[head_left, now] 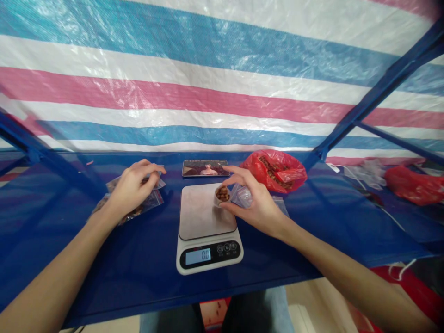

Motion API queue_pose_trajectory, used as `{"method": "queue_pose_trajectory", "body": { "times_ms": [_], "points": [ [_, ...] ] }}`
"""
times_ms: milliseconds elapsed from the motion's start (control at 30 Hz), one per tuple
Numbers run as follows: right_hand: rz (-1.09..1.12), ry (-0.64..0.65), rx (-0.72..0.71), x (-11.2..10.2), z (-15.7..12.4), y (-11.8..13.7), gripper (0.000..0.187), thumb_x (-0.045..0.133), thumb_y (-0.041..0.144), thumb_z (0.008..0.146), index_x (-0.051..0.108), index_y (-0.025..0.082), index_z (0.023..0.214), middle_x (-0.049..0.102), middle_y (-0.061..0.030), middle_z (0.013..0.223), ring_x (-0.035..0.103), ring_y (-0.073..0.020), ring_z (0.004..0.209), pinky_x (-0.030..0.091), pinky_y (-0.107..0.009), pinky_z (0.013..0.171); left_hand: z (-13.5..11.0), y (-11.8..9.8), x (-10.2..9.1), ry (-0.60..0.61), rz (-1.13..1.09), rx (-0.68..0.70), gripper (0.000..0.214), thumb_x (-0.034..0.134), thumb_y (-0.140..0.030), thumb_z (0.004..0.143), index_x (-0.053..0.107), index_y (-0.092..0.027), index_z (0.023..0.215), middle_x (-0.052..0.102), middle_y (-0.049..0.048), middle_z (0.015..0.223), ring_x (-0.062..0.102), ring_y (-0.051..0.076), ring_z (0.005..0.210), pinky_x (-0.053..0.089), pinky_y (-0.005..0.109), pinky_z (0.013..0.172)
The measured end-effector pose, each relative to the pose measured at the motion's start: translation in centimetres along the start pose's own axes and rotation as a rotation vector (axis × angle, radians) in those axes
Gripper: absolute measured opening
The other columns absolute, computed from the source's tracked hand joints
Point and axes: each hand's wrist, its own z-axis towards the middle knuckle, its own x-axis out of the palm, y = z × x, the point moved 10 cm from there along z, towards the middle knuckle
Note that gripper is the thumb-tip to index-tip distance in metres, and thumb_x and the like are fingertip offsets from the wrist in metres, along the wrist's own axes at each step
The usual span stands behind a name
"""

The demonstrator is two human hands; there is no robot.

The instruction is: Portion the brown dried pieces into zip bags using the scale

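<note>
My right hand [256, 201] grips a small clear cup [218, 201] between thumb and fingers. Brown nut-like pieces [222, 193] fill it. The cup is over the right part of the metal plate of a white kitchen scale [197, 217]; I cannot tell whether it touches. The scale's display [197, 256] reads 0.0. My left hand [137, 185] rests over a small pile of clear zip bags [149, 202] holding brown pieces. Its fingers are loosely curved and apart from the thumb, with the fingertips near the top bag.
A phone [204, 169] showing a video lies behind the scale. An open red plastic bag [291, 173] of brown pieces stands at the right, with clear bags [243, 194] beside my right hand. Blue frame bars [367, 97] flank the blue table [145, 263]. Another red bag [416, 185] lies far right.
</note>
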Motion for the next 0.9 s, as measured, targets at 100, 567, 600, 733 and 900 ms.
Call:
{"method": "queue_pose_trajectory", "body": {
  "times_ms": [100,567,600,733,900],
  "points": [
    [-0.034,0.084,-0.025,1.9,-0.6,0.7,0.074,0.079,0.028,0.092,0.042,0.037,0.156,0.072,-0.0057,0.130,0.063,-0.0287,0.129,0.046,-0.053,0.114,0.0,0.0,0.0,0.004,0.004,-0.005,0.035,0.044,-0.032,0.095,0.077,-0.022,0.099,0.074,0.0063,0.098,0.068,0.024,0.090,0.052,0.038,0.090],
    [-0.094,0.215,0.081,-5.4,0.9,-7.4,0.026,0.067,0.042,0.099,0.076,0.019,0.095,0.078,-0.0052,0.087,0.071,-0.0195,0.076,0.055,-0.032,0.073,0.0,0.1,-0.3,0.002,-0.011,-0.025,0.033,0.045,-0.034,0.096,0.076,-0.023,0.100,0.072,0.0060,0.094,0.068,0.024,0.088,0.052,0.038,0.087],
    [-0.085,0.307,0.120,-5.3,0.6,-8.4,0.028,0.069,0.045,0.097,0.076,0.018,0.092,0.077,-0.0046,0.083,0.070,-0.0187,0.072,0.053,-0.030,0.068,0.0,0.1,-0.2,0.003,-0.010,-0.019,0.034,0.045,-0.034,0.096,0.076,-0.023,0.100,0.072,0.0060,0.094,0.068,0.023,0.088,0.052,0.037,0.086],
    [-0.060,0.496,0.285,-5.6,-1.4,-11.3,0.033,0.080,0.052,0.085,0.075,0.020,0.088,0.072,-0.0009,0.074,0.064,-0.0171,0.064,0.046,-0.027,0.056,-0.1,0.1,-0.3,-0.012,-0.009,0.001,0.035,0.045,-0.034,0.097,0.077,-0.022,0.100,0.072,0.0058,0.096,0.068,0.022,0.089,0.051,0.036,0.087],
    [-0.092,0.541,0.364,-5.8,-3.5,-12.8,0.037,0.089,0.051,0.076,0.069,0.021,0.081,0.064,0.0022,0.068,0.056,-0.0154,0.062,0.042,-0.026,0.052,-0.1,0.0,-0.3,-0.012,0.002,0.009,0.036,0.044,-0.033,0.097,0.078,-0.021,0.100,0.072,0.0060,0.095,0.068,0.022,0.089,0.051,0.035,0.086]
  ]
}}
